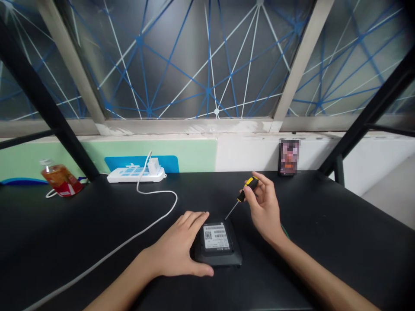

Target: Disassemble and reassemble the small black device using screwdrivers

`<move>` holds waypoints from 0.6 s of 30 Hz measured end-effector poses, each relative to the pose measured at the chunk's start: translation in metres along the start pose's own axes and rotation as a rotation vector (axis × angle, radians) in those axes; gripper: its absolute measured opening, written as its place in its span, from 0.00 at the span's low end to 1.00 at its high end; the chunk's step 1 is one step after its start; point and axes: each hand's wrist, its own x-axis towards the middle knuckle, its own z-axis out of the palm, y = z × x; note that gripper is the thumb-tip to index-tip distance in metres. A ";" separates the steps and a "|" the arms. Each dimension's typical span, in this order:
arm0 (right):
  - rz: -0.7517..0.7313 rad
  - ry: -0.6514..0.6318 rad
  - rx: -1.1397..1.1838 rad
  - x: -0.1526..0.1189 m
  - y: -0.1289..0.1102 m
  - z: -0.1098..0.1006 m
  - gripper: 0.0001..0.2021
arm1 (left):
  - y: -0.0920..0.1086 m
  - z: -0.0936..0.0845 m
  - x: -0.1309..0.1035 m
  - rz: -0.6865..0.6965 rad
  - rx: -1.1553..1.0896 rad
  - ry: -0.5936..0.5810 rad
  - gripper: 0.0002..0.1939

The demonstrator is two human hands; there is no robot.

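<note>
A black boxy device (220, 257) with a white printed label (216, 236) lies on the black table, label side up. My left hand (180, 246) braces its left side, with fingers along the upper left edge and the thumb at the lower front edge. In my right hand (263, 207) is a black and yellow screwdriver (250, 185), gripped by its handle. The shaft slants down to the left, and its tip meets the device near the top right corner. Whether the tip sits in a screw is too small to tell.
A white power strip (136, 174) with a plugged-in adapter (153, 166) stands at the back; its white cable (129, 239) crosses the table's left side. A reddish pouch (63, 179) is far left. A dark phone-like object (288, 157) leans on the back wall.
</note>
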 end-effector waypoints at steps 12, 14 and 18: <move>0.110 -0.074 0.128 0.001 0.006 0.006 0.26 | -0.004 0.006 0.002 -0.027 -0.047 0.001 0.63; 0.119 -0.060 0.113 -0.001 0.005 0.005 0.26 | -0.005 0.006 0.002 -0.042 -0.041 -0.009 0.64; 0.113 -0.025 0.109 -0.003 0.005 0.002 0.25 | -0.005 0.007 0.002 -0.044 -0.046 -0.009 0.64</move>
